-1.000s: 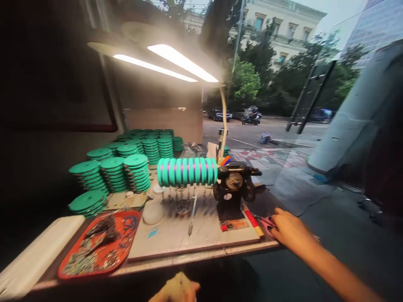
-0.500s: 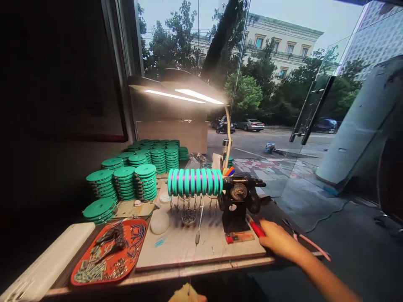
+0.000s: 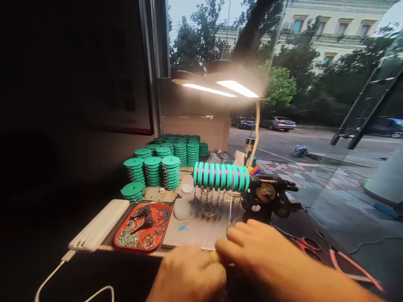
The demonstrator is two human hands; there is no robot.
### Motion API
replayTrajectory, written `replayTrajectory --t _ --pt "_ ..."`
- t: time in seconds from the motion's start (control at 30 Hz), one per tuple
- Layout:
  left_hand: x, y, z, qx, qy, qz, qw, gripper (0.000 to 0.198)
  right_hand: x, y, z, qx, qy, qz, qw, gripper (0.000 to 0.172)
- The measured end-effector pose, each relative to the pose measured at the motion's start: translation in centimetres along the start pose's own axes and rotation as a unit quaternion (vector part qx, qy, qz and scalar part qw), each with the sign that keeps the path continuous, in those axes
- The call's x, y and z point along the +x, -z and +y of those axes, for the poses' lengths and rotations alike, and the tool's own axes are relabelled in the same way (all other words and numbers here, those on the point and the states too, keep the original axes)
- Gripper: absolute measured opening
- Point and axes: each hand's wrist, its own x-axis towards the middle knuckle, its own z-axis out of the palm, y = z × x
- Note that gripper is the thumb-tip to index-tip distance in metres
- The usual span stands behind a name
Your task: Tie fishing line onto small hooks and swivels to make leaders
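Note:
Both hands meet low in the middle, in front of the table's near edge. My left hand is a loose fist with knuckles up. My right hand curls its fingers against it, and a small yellowish thing shows between the two; I cannot make it out. Just behind them a row of green spools with pink line sits on a shaft driven by a black winding machine. Small hooks hang below the spools.
Stacks of green spools fill the back left. A red tray of small metal parts and a white box with a cable lie at left. Red scissors and pink-handled pliers lie at right. A lit lamp hangs overhead.
My right hand left the red tool beside the machine and came across to join my left hand, which rose into view. The view swung to the left.

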Motion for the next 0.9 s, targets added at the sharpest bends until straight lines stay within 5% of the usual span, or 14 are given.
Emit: replayTrajectory --t 0.03,0.1,0.13,0.23,0.3,0.4,0.53,0.67,0.9 --pt "1.6 1.4 0.2 -0.070 0.024 -0.066 0.995 0.014 0.6 1.0 0.9 0.085 0.005 -0.044 0.995 0.006" --pt "4.6 3.4 0.1 -0.265 0.143 -0.112 0.947 0.010 1.3 2.2 3.0 0.280 -0.024 -0.094 0.955 0.013" --pt "5.8 3.7 -0.1 -0.367 0.172 -0.104 0.908 0.010 1.5 2.4 3.8 0.378 -0.041 -0.098 0.920 0.015" --pt "7.0 2.2 -1.2 -0.422 0.169 -0.038 0.890 0.012 2.0 1.2 5.1 0.593 -0.079 -0.056 0.799 0.021" --pt "5.9 0.1 -1.8 -0.422 0.148 0.034 0.894 0.007 2.2 0.3 4.9 0.625 -0.091 -0.034 0.774 0.019" --pt "3.4 -2.7 -1.9 -0.251 0.077 0.150 0.953 0.015 2.3 0.1 4.0 0.476 -0.127 -0.055 0.868 0.005" --pt "1.5 -5.2 -1.1 -0.153 0.038 0.182 0.970 0.025 3.1 0.1 2.6 0.203 -0.159 -0.065 0.964 0.050" --pt "1.2 -6.6 -0.4 -0.130 0.143 0.217 0.957 0.022 4.3 -2.1 1.8 -0.007 -0.212 0.019 0.977 0.053" --pt "1.2 -7.3 0.8 -0.129 0.189 0.223 0.947 0.020 4.1 -3.7 2.0 -0.053 -0.201 0.070 0.976 0.045"
